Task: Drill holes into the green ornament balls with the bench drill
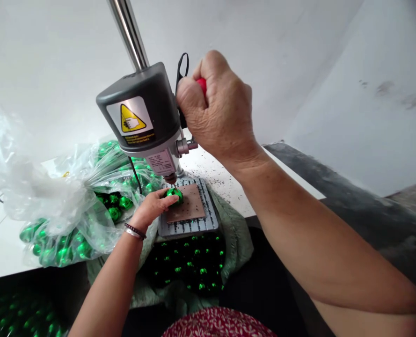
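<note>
Right hand (219, 110) fisted around red lever (202, 84); left hand (154, 206) pinching green ball (174, 194).

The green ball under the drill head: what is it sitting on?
The green ball rests on a brownish pad atop the slotted grey base plate, held by the left hand. The contact point beneath is hidden by the ball and fingers.
</note>
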A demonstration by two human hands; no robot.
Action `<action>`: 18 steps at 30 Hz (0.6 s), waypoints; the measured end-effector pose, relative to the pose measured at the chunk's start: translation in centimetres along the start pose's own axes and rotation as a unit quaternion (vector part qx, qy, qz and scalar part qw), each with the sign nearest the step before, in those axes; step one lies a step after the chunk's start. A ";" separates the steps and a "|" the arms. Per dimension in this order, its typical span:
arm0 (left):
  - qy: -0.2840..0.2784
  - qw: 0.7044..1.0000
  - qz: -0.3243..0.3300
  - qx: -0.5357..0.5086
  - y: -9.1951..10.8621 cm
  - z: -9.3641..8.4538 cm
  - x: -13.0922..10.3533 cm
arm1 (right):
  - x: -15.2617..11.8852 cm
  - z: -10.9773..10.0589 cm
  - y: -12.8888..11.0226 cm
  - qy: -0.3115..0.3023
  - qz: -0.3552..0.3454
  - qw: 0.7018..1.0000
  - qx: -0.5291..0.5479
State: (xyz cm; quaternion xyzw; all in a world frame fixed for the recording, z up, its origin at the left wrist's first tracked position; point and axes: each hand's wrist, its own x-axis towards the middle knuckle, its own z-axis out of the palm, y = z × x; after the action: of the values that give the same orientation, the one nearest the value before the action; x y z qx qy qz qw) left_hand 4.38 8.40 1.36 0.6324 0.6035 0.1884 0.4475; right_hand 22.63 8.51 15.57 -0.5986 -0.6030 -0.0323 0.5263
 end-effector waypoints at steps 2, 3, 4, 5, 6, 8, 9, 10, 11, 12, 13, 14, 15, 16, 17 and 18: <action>-0.002 1.000 0.001 0.008 -0.1 -0.1 0.0 | 0.1 0.1 0.0 0.000 -0.004 1.000 0.002; -0.003 1.000 0.006 0.014 -0.1 -0.1 -0.1 | 0.1 0.1 0.1 0.001 -0.006 1.000 0.003; -0.003 1.000 0.015 0.020 -0.1 0.0 -0.1 | 0.1 0.1 0.1 0.003 -0.005 1.000 0.003; 0.001 0.999 0.026 0.028 -0.1 0.0 -0.1 | 0.1 0.2 0.1 0.003 -0.004 1.000 0.004; 0.006 0.999 0.038 0.039 0.0 0.1 -0.1 | 0.1 0.2 0.1 0.003 -0.004 1.000 0.005; 0.025 0.996 0.059 0.067 0.1 0.5 0.0 | 0.0 0.2 0.1 0.002 -0.007 1.000 0.006; 0.035 0.994 0.064 0.082 0.1 0.8 0.1 | 0.0 0.2 0.0 0.001 -0.007 1.000 0.005; 0.044 0.992 0.069 0.096 0.1 1.1 0.2 | -0.1 0.2 0.0 0.002 -0.008 1.000 0.005; 0.053 0.990 0.072 0.105 0.1 1.4 0.3 | -0.1 0.1 0.0 0.002 -0.008 1.000 0.006; 0.064 0.989 0.077 0.109 0.0 1.7 0.4 | -0.1 0.1 0.0 0.003 -0.007 1.000 0.007; 0.075 0.988 0.079 0.107 -0.1 2.0 0.5 | -0.1 0.0 0.0 0.003 -0.004 1.000 0.009; 0.082 0.988 0.081 0.099 -0.2 2.3 0.6 | -0.1 0.0 0.0 0.003 -0.002 1.000 0.011; 0.085 0.989 0.081 0.087 -0.3 2.5 0.6 | 0.0 -0.1 0.0 0.002 0.000 1.000 0.013; 0.082 0.991 0.078 0.073 -0.4 2.7 0.5 | 0.0 -0.1 0.0 0.002 0.003 1.000 0.014; 0.075 0.993 0.075 0.059 -0.6 2.8 0.5 | 0.0 -0.2 0.1 0.003 0.005 1.000 0.015; 0.069 0.994 0.071 0.045 -0.7 2.9 0.4 | -0.1 -0.2 0.2 0.008 0.002 1.000 0.016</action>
State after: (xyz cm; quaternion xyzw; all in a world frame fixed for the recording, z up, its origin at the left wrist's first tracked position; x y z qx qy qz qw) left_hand 6.31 7.71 -0.92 0.6790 0.5942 0.2356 0.3610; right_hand 22.85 8.37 15.46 -0.5913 -0.5977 -0.0266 0.5408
